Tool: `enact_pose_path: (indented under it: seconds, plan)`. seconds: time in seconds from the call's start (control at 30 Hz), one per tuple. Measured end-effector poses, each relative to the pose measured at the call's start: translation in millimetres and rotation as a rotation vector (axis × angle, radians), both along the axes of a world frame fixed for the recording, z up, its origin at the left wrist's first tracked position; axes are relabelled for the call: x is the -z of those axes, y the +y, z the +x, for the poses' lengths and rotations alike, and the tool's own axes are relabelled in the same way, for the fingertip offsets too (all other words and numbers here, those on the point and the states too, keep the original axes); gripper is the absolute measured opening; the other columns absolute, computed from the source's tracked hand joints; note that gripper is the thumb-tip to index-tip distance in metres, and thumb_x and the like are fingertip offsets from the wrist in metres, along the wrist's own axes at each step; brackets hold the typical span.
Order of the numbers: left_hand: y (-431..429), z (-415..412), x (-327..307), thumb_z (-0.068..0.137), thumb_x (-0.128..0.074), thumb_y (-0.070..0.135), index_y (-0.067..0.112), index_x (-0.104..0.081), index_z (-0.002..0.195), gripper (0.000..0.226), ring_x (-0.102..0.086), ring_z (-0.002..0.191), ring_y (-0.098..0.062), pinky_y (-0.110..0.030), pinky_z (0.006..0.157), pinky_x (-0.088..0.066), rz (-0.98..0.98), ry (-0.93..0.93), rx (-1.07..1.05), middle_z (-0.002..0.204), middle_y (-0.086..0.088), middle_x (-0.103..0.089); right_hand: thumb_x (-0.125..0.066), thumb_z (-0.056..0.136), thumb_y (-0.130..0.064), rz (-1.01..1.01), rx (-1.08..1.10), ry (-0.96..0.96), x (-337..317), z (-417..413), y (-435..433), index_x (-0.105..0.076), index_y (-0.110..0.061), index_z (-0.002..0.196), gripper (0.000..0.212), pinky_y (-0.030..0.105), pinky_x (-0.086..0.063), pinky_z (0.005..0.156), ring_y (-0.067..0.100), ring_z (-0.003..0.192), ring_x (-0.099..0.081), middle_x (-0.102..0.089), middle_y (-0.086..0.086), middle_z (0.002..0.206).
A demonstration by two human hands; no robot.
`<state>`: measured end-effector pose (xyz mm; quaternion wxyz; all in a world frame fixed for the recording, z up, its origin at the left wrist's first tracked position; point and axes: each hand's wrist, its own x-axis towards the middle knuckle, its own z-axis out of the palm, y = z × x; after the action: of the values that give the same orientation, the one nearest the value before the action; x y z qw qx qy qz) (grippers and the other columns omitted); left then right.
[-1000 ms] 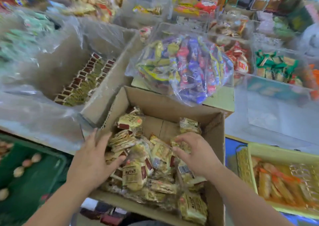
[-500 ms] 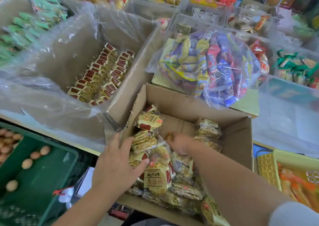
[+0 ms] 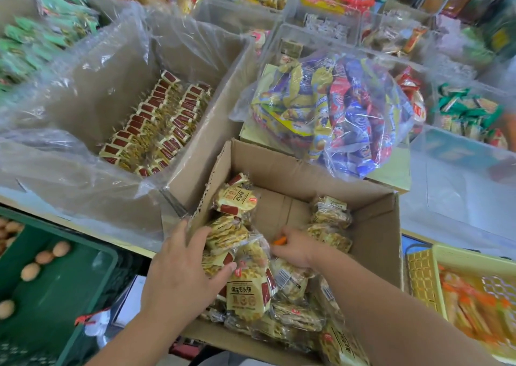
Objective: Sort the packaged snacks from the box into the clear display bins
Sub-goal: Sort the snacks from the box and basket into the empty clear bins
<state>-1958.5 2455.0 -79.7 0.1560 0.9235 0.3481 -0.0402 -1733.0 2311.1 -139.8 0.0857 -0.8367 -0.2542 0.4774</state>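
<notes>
An open cardboard box (image 3: 371, 226) in front of me holds several yellow snack packets (image 3: 245, 295) with red ends, piled along its left and near sides. My left hand (image 3: 184, 270) lies over the box's left rim, fingers spread and fairly straight on the packets, thumb across the top one. My right hand (image 3: 293, 249) is deep in the middle of the box with its fingers curled. A small orange thing (image 3: 279, 241) shows at its fingertips; I cannot tell what it is. Two more packets (image 3: 331, 214) lean on the right wall.
A large plastic-lined carton (image 3: 83, 91) at the left holds neat rows of the same packets (image 3: 159, 125). A clear bag of colourful snacks (image 3: 335, 114) sits behind the box. Clear display bins (image 3: 321, 22) fill the back. A green egg crate (image 3: 55, 304) is lower left, a yellow basket (image 3: 421, 279) lower right.
My view has swung left and closer. My right hand moved from the packets at the right of the box into its middle and curled. My left hand stayed on the left-side packets.
</notes>
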Motion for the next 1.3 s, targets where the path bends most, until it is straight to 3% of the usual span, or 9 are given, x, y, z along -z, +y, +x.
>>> enact_pose_path:
  seconds: [0.13, 0.2, 0.33, 0.5, 0.63, 0.83, 0.97, 1.2, 1.3]
  plan:
    - [-3, -3, -1, 0.072, -0.049, 0.090, 0.027, -0.048, 0.137, 0.090, -0.024, 0.153, -0.037, -0.051, 0.125, -0.014, 0.103, -0.112, 0.184, 0.169, -0.016, -0.018, -0.075, 0.085, -0.048, 0.191, 0.031, -0.052, -27, -5, -21, -0.054, -0.022, 0.115, 0.045, 0.027, -0.047, 0.063, 0.015, 0.079, -0.060, -0.063, -0.003, 0.092]
    - [-11, -2, -1, 0.071, -0.040, 0.096, 0.029, -0.051, 0.139, 0.096, -0.024, 0.153, -0.032, -0.048, 0.125, -0.019, 0.073, -0.112, 0.346, 0.168, -0.010, -0.022, -0.076, 0.083, -0.047, 0.311, 0.077, -0.135, -41, -10, -34, -0.059, -0.024, 0.101, 0.034, 0.029, -0.047, 0.065, 0.011, 0.076, -0.059, -0.063, -0.006, 0.087]
    - [-22, 8, 12, 0.052, -0.048, 0.103, 0.050, -0.004, 0.156, 0.124, 0.006, 0.156, -0.023, -0.051, 0.124, -0.006, -0.194, 0.146, 0.462, 0.168, 0.010, 0.023, -0.076, 0.084, -0.043, 0.477, 0.317, -0.230, -64, -16, -69, -0.064, -0.029, 0.090, 0.020, 0.029, -0.051, 0.060, 0.010, 0.067, -0.062, -0.067, -0.003, 0.077]
    - [-32, 44, 16, 0.061, -0.073, 0.081, 0.039, 0.012, 0.157, 0.135, 0.027, 0.153, -0.038, -0.068, 0.114, 0.023, 0.045, 0.321, 0.723, 0.167, -0.003, 0.027, -0.074, 0.084, -0.041, 0.472, 0.618, -0.318, -88, -26, -113, -0.060, -0.028, 0.086, 0.019, 0.032, -0.053, 0.053, 0.014, 0.059, -0.062, -0.065, -0.007, 0.074]
    - [-40, 68, 21, 0.069, -0.080, 0.065, 0.035, 0.027, 0.155, 0.140, 0.012, 0.156, -0.043, -0.076, 0.113, 0.014, 0.150, 0.376, 0.925, 0.171, -0.013, 0.015, -0.070, 0.078, -0.030, 0.441, 0.656, -0.096, -106, -47, -140, -0.058, -0.027, 0.079, 0.012, 0.027, -0.048, 0.053, 0.010, 0.056, -0.054, -0.057, -0.007, 0.063]
    - [-33, 102, 29, 0.070, -0.080, 0.055, 0.034, -0.005, 0.159, 0.119, -0.024, 0.149, -0.042, -0.069, 0.118, -0.009, 0.189, 0.308, 0.932, 0.165, -0.015, -0.020, -0.073, 0.081, -0.024, 0.341, 0.515, 0.264, -112, -81, -144, -0.070, -0.017, 0.085, 0.008, 0.031, -0.050, 0.074, 0.017, 0.075, -0.065, -0.074, 0.008, 0.084]
    - [-23, 131, 29, 0.069, -0.076, 0.063, 0.033, -0.013, 0.158, 0.113, -0.038, 0.140, -0.036, -0.061, 0.113, -0.025, 0.235, 0.199, 0.887, 0.162, -0.011, -0.023, -0.070, 0.083, -0.030, 0.309, 0.329, 0.371, -105, -90, -123, -0.075, -0.024, 0.099, 0.018, 0.030, -0.050, 0.092, 0.007, 0.090, -0.066, -0.075, -0.005, 0.096]
    - [-7, 144, -2, 0.080, -0.067, 0.072, 0.026, -0.044, 0.148, 0.085, -0.036, 0.143, -0.035, -0.055, 0.117, -0.031, 0.284, -0.040, 0.687, 0.156, -0.009, -0.041, -0.068, 0.091, -0.030, 0.183, -0.024, 0.304, -82, -93, -76, -0.066, -0.025, 0.087, 0.006, 0.037, -0.047, 0.080, 0.024, 0.087, -0.060, -0.065, 0.001, 0.086]
    - [2, 114, -16, 0.079, -0.079, 0.058, 0.018, -0.062, 0.132, 0.068, -0.054, 0.123, -0.035, -0.053, 0.103, -0.045, 0.218, -0.190, 0.661, 0.135, -0.010, -0.059, -0.063, 0.093, -0.034, 0.139, -0.196, 0.171, -68, -91, -69, -0.061, -0.021, 0.122, 0.032, 0.041, -0.048, 0.097, 0.029, 0.115, -0.058, -0.063, 0.006, 0.127]
